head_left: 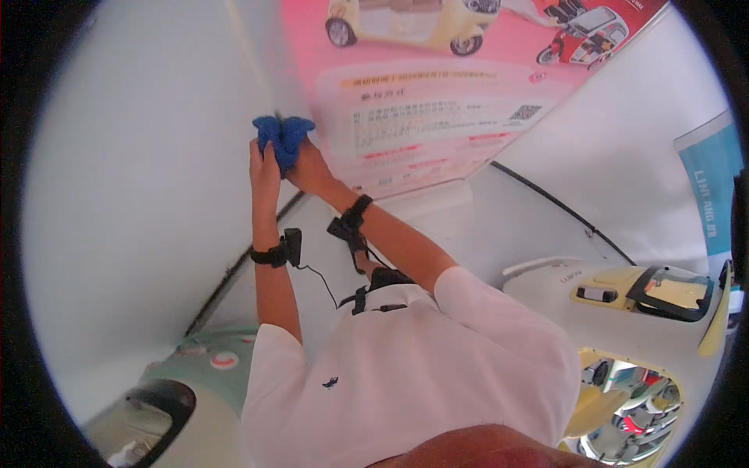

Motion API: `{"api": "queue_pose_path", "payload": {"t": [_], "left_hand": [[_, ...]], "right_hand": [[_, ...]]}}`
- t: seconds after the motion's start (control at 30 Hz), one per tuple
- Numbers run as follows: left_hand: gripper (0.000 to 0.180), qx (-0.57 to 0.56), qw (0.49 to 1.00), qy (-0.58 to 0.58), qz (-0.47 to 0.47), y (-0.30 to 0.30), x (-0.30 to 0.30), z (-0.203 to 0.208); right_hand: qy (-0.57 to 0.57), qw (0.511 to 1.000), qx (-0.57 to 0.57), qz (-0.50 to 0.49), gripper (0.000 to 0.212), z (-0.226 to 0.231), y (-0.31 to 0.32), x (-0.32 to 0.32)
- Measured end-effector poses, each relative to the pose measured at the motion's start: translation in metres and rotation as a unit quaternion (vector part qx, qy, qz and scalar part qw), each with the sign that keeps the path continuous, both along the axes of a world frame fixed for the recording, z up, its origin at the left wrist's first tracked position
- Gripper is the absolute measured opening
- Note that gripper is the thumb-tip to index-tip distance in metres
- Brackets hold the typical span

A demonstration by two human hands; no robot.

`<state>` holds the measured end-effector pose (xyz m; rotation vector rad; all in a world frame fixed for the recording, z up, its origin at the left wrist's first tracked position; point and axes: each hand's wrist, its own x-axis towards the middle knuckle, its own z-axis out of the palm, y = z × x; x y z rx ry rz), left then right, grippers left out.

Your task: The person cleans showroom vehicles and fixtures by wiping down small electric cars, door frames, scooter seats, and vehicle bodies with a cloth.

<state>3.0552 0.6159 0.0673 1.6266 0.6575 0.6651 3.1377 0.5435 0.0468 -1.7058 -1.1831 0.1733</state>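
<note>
Both my hands are raised together in front of me, gripping a bunched blue cloth (282,140). My left hand (264,165) has its fingers closed on the cloth's left side. On the right side of the same cloth, my right hand (310,168) is closed too; its fingertips are partly hidden behind the folds. The cloth is close to the left edge of a pink poster (437,93) printed with small vehicles, where it meets a white wall (156,140). Whether the cloth touches either surface I cannot tell.
Black straps with small boxes circle both forearms, and a thin cable (321,278) hangs from the left one. A pale green vehicle (214,366) stands at lower left, a white and yellow one (546,296) at right. A blue banner (711,187) hangs far right.
</note>
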Motion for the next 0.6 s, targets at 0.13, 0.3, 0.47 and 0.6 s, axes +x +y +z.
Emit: {"api": "queue_pose_path", "payload": {"t": [0.13, 0.3, 0.47, 0.6], "left_hand": [[0.039, -0.045, 0.997, -0.007, 0.062, -0.065, -0.023, -0.013], [0.056, -0.080, 0.981, 0.163, -0.064, -0.140, -0.075, -0.083], [0.056, 0.001, 0.966, 0.153, -0.207, -0.259, -0.089, -0.127], [0.072, -0.113, 0.911, 0.135, -0.372, -0.374, -0.085, -0.100]], "right_hand": [[-0.007, 0.999, 0.043, -0.007, 0.043, -0.022, -0.054, -0.025], [-0.021, 0.975, -0.156, 0.155, 0.030, -0.110, -0.162, -0.040], [0.012, 0.944, -0.262, 0.201, 0.029, -0.114, -0.322, -0.039], [-0.017, 0.943, -0.308, 0.125, 0.034, -0.104, -0.457, -0.043]]}}
